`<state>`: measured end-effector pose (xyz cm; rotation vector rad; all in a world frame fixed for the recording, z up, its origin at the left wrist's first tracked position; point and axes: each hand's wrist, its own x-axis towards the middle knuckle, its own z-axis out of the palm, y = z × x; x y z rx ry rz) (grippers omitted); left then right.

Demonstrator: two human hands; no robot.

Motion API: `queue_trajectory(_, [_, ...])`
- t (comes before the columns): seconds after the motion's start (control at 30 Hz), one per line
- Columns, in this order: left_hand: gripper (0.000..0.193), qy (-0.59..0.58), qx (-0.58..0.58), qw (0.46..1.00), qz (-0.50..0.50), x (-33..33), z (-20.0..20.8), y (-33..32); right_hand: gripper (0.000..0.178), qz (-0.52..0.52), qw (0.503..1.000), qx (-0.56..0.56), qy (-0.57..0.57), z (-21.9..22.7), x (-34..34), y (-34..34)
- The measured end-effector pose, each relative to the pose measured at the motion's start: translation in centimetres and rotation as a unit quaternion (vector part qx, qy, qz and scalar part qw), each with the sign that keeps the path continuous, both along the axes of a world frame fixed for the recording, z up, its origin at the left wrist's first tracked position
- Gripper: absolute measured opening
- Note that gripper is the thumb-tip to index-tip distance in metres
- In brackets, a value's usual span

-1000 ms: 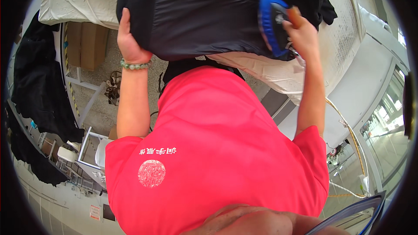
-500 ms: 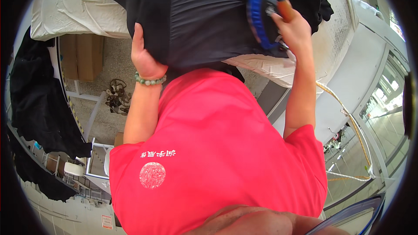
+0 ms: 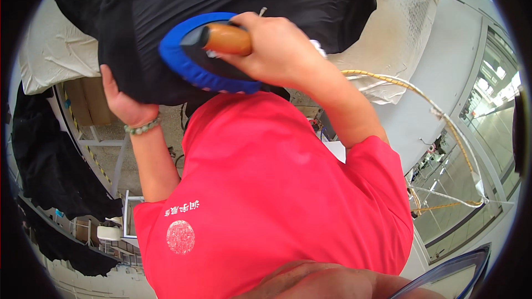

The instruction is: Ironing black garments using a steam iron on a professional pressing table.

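A black garment point(image 3: 149, 8) is spread over a cream-covered ironing surface point(image 3: 396, 44), with a smoother, shinier panel facing up. My right hand point(image 3: 274, 50) is closed round the brown handle of a steam iron point(image 3: 176, 47) with a blue rim. The iron lies over the near middle of the panel, its pointed end toward the left. At the garment's near left edge, my left hand point(image 3: 128, 105) holds the cloth; the thumb shows at the edge while the other fingers are hidden by the fabric. A green bead bracelet circles that wrist.
A yellow-and-white hose and cord point(image 3: 438, 112) run from beside the iron down the right side. More black cloth point(image 3: 47, 155) hangs at the left. A cardboard box point(image 3: 88, 102) and a white metal frame point(image 3: 105, 143) stand below the ironing surface. Glass-fronted panels line the right.
The iron, in my right hand, has moved left across the garment and turned so its tip points left. My left hand and the garment have shifted left and a little nearer.
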<state>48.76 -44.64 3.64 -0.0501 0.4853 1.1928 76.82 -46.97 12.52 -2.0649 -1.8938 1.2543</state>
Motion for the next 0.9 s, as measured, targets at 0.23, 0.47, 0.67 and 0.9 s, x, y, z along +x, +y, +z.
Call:
queue_trajectory(0.23, [0.052,0.118,0.008,0.993,0.000,-2.4,0.8,1.9,0.048,-0.229,0.943,0.050,-0.237,-4.1,19.6,-5.8])
queue_trajectory(0.47, [0.051,0.056,0.071,0.992,-0.092,-4.4,0.5,3.1,0.044,-0.125,0.978,0.034,-0.164,-1.5,13.7,-5.8])
queue_trajectory(0.67, [0.051,0.420,-0.125,0.896,0.075,2.8,2.2,1.8,0.051,-0.113,0.993,0.019,0.036,0.7,11.1,-6.0])
queue_trajectory(0.9, [0.030,0.275,-0.057,0.959,-0.029,-1.5,-6.3,-9.2,0.053,-0.307,0.945,0.074,-0.091,-4.2,28.3,-12.4])
